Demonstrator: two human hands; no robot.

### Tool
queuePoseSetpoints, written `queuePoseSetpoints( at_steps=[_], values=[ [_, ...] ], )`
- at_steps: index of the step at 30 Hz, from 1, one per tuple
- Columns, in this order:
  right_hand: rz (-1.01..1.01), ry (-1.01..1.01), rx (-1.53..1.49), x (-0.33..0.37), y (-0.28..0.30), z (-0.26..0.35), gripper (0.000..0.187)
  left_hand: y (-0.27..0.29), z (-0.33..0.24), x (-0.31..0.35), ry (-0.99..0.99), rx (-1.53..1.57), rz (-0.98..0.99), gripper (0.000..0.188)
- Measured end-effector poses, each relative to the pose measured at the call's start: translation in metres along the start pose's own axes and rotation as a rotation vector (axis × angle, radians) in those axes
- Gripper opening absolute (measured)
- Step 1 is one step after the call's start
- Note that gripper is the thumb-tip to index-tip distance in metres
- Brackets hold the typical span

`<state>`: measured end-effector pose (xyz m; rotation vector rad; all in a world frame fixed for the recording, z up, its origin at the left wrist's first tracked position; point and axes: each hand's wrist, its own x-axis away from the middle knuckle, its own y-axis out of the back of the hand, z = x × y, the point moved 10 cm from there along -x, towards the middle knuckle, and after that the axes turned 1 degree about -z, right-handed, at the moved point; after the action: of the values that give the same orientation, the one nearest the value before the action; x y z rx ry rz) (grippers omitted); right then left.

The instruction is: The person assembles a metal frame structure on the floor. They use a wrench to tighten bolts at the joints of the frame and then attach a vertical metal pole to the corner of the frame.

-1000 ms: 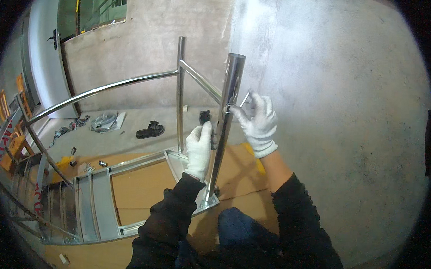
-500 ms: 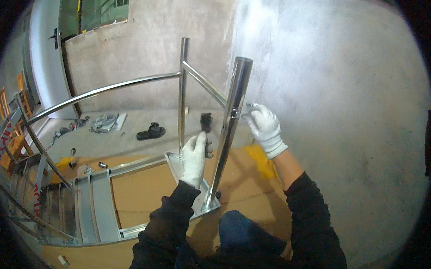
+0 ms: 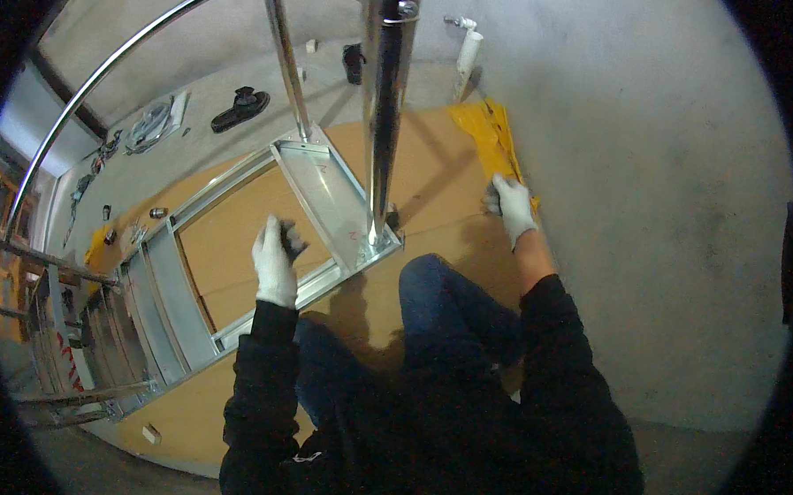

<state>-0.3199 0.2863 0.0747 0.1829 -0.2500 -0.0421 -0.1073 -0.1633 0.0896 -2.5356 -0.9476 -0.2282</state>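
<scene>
My left hand (image 3: 275, 262), in a white glove with dark grey fingers, is above the metal frame (image 3: 326, 191) lying on the cardboard. Its fingers curl in, and anything within them is hidden. A thick shiny steel post (image 3: 385, 114) rises from the frame's corner between my hands, with a small fitting (image 3: 407, 7) near its top. To the right of the post, my right hand (image 3: 511, 208) is closed beside a yellow plastic sheet (image 3: 485, 138). What it may hold cannot be made out. Neither hand touches the post.
A thinner post (image 3: 288, 66) and a curved rail (image 3: 122, 54) stand at the left. Cardboard (image 3: 427, 156) lies under the frame. Beyond are a black sandal (image 3: 240, 110), a white pipe stub (image 3: 467, 60) and small metal fittings (image 3: 158, 212). A grey wall (image 3: 655, 197) bounds the right.
My view has tilted downward. Both hands have come down and away from the post; the right one, earlier raised beside it with a small metal piece at its fingertips, is now lower.
</scene>
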Motion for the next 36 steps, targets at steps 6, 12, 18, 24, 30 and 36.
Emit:
queuePoseSetpoints(
  at_steps=[6, 12, 18, 24, 30, 36],
  values=[
    [0.111, -0.033, 0.456, -0.007, -0.058, -0.133, 0.032, 0.129, 0.096, 0.025, 0.151, -0.163, -0.164, 0.031],
    [0.446, 0.217, 0.948, 0.006, -0.191, -0.175, 0.028, 0.174, 0.123, 0.071, 0.121, -0.396, -0.250, 0.033],
    [0.434, 0.417, 1.301, -0.004, -0.227, -0.203, 0.024, 0.164, 0.124, 0.077, 0.115, -0.449, -0.234, 0.031],
    [0.334, 0.417, 1.242, -0.004, -0.209, -0.194, 0.015, 0.162, 0.122, 0.075, 0.139, -0.448, -0.237, 0.028],
    [0.069, -0.079, 0.253, -0.014, -0.133, -0.135, 0.020, 0.187, 0.135, 0.064, 0.014, -0.577, -0.208, 0.035],
    [0.235, 0.395, -0.535, 0.047, -0.100, 0.112, 0.016, 0.173, 0.127, 0.065, -0.080, -0.685, -0.200, 0.037]
  ],
)
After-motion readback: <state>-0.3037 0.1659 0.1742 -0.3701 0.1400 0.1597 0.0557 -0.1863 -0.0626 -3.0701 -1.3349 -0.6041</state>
